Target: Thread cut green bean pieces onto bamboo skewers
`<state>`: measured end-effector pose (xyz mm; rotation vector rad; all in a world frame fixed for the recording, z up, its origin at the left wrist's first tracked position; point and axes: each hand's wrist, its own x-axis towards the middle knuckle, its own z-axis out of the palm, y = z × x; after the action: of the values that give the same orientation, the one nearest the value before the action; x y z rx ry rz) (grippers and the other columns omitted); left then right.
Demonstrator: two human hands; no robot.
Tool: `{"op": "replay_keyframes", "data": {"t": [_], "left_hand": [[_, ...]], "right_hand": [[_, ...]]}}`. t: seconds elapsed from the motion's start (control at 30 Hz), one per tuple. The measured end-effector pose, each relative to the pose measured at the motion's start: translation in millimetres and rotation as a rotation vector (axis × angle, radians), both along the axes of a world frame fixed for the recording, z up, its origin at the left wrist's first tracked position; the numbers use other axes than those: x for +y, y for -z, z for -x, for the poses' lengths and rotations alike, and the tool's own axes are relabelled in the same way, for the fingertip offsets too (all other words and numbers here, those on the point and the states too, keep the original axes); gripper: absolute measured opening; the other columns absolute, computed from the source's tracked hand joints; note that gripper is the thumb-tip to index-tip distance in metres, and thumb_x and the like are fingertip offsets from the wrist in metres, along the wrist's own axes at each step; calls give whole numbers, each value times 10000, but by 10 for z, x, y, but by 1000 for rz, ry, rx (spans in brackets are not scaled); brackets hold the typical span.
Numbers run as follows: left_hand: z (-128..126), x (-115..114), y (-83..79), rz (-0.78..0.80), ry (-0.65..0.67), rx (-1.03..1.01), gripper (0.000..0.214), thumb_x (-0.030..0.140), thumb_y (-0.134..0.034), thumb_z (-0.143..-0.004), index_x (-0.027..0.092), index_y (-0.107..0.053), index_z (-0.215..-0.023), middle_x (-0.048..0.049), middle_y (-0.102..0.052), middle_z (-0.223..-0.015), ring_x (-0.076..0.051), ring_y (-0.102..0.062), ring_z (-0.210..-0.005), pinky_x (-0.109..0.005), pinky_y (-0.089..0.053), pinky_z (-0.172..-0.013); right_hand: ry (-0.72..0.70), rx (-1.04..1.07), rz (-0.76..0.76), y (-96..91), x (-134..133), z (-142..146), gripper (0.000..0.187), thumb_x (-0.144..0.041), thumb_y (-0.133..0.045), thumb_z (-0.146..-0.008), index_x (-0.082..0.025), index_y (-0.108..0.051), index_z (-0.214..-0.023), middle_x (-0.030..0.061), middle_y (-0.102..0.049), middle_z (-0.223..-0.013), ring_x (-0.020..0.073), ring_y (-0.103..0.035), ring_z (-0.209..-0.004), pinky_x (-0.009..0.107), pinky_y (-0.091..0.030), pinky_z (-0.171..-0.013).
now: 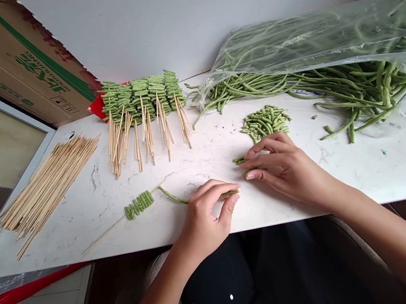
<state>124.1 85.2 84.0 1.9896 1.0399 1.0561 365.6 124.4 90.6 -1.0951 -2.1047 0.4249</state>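
Observation:
My left hand [207, 212] is closed in a pinch on a long green bean [173, 196] that lies curved across the white marble tabletop [91, 207]. My right hand [280, 162] rests just right of it, fingers curled over a few short bean pieces [239, 160]. A thin wooden skewer with a short row of bean pieces [139, 204] threaded on it lies to the left of my left hand. Behind my right hand sits a small heap of cut bean pieces [265, 121].
A loose bundle of bare skewers [47, 188] lies at the left. Finished bean skewers [142, 105] are stacked at the back by the wall. A clear plastic bag of long beans [328, 63] fills the right. A cardboard box [16, 58] leans at the back left.

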Motion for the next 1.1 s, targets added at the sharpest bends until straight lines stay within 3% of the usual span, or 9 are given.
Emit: {"op": "replay_keyframes", "data": {"t": [0.17, 0.33, 0.43, 0.63, 0.9, 1.1], "left_hand": [[7, 1, 36, 20, -56, -5, 411, 171, -689, -966, 219, -618, -1367, -57, -765, -1039, -164, -726, -955, -308, -610, -920], [4, -9, 49, 52, -58, -18, 532, 181, -698, -966, 238, -510, -1460, -34, -764, -989, -159, -731, -938, -314, -608, -920], [-3, -15, 53, 5, -78, 32, 435, 197, -710, -961, 243, -584, -1375, -42, -771, -1035, -174, -730, -980, -331, -595, -936], [-20, -6, 51, -287, -178, 214, 119, 197, -697, -976, 221, -712, -1091, -33, -797, -980, -183, -728, -890, -361, -520, -869], [-40, -37, 53, -364, -371, 340, 50, 248, -684, -997, 219, -723, -987, -19, -803, -915, -178, -725, -821, -402, -402, -953], [-39, -50, 31, -356, -363, 352, 138, 136, -617, -1005, 231, -718, -996, -4, -797, -907, -179, -717, -816, -424, -370, -973]], "right_hand": [[-170, 81, 32, -117, -144, 148, 279, -429, -740, -940, -261, -780, -1160, 107, -739, -1016, 289, -620, -1017, 448, -563, -867], [-206, 126, 0, -85, -184, 243, 131, -279, -648, -1010, -243, -772, -1033, 81, -736, -871, 248, -594, -872, 405, -541, -771], [-153, 145, -39, -55, -159, 226, 128, -238, -628, -1013, -246, -752, -981, 74, -732, -836, 253, -592, -857, 413, -532, -770], [-84, 146, -100, -78, -150, 172, 72, -214, -658, -988, -252, -720, -991, 72, -730, -858, 259, -599, -872, 444, -528, -823], [-117, 72, -71, -163, -173, 147, 76, -236, -662, -980, -246, -700, -1045, 85, -726, -922, 276, -609, -925, 460, -525, -841], [-133, -14, -6, -197, -215, 175, 155, -295, -639, -991, -262, -721, -1118, 103, -730, -1003, 305, -624, -975, 502, -533, -883]]}}
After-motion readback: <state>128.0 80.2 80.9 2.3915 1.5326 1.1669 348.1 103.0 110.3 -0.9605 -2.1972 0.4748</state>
